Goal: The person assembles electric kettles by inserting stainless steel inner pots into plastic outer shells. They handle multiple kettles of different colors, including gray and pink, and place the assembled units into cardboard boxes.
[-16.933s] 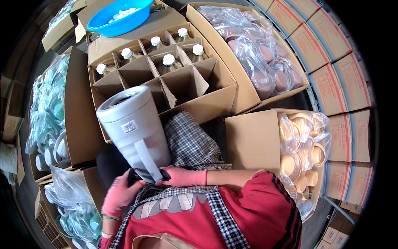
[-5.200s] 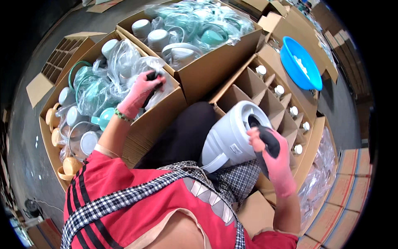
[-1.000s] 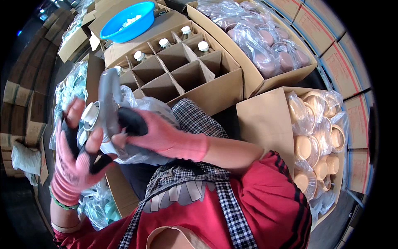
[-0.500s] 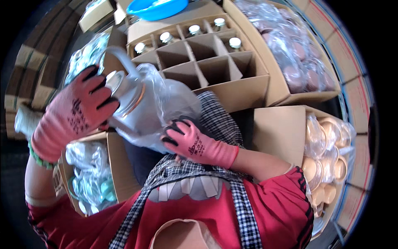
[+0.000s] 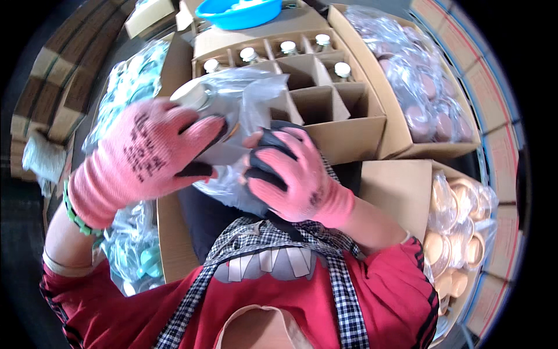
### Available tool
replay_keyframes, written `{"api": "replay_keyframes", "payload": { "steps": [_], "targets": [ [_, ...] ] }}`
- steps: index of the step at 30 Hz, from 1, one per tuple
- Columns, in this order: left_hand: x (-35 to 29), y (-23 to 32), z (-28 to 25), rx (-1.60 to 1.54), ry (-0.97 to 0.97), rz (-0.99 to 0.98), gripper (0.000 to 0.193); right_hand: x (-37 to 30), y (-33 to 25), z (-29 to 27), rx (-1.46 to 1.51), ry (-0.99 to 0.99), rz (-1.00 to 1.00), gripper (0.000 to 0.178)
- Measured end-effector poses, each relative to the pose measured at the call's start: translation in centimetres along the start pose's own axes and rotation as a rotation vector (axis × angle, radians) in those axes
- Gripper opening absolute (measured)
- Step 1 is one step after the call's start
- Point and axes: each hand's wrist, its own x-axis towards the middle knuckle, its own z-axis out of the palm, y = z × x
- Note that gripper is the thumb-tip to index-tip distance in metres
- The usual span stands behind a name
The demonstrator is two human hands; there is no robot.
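A clear jug with a white lid lies tilted over my lap, wrapped in a thin clear plastic bag. My left hand, in a pink glove with black fingertips, holds the jug near its lid end; thumb and fingers bend round its near side. My right hand, gloved alike, has its fingers curled against the jug's other side and the bag. Both gloves hide much of the jug. Its handle is not visible now.
Ahead stands a divided carton with several white-capped bottles. Beyond it is a blue basin. Cartons of bagged mauve, peach and teal items surround me. Stacked cartons line the right.
The jug has turned, and its handle has gone out of sight. My left hand has moved right and my right hand higher on the jug. Loose bag now stands up beside the lid.
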Motion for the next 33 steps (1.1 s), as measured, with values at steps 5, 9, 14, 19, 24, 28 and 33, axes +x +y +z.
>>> {"api": "replay_keyframes", "payload": {
  "steps": [5,9,14,19,24,28,33],
  "targets": [
    [-0.5,1.6,-1.6,-0.584,-0.216,-0.053,0.070,0.8,-0.2,1.8,-0.045,0.133,0.044,0.012],
    [-2.3,4.3,2.9,-0.339,-0.328,-0.368,0.043,1.2,-0.4,2.1,-0.073,0.162,0.019,0.014],
    [-3.0,3.5,3.4,-0.376,0.087,-0.334,0.020,-0.1,5.3,-2.9,-0.108,0.011,0.088,0.025],
    [-3.7,6.6,7.4,-0.781,-0.147,-0.452,0.043,-8.1,17.4,-9.0,-0.692,0.086,0.699,0.056],
    [-6.3,7.9,15.4,-0.902,-0.313,-0.730,0.066,-21.1,27.7,-17.7,-1.081,-0.342,1.350,0.084],
    [-6.6,9.7,21.5,-0.831,-0.242,-0.606,0.046,-25.3,30.6,-19.3,-0.711,-0.146,1.380,0.061],
    [-7.9,9.7,22.3,-0.808,-0.335,-0.773,0.034,-21.6,30.2,-18.8,-0.542,0.434,1.408,0.044]
  ]
}}
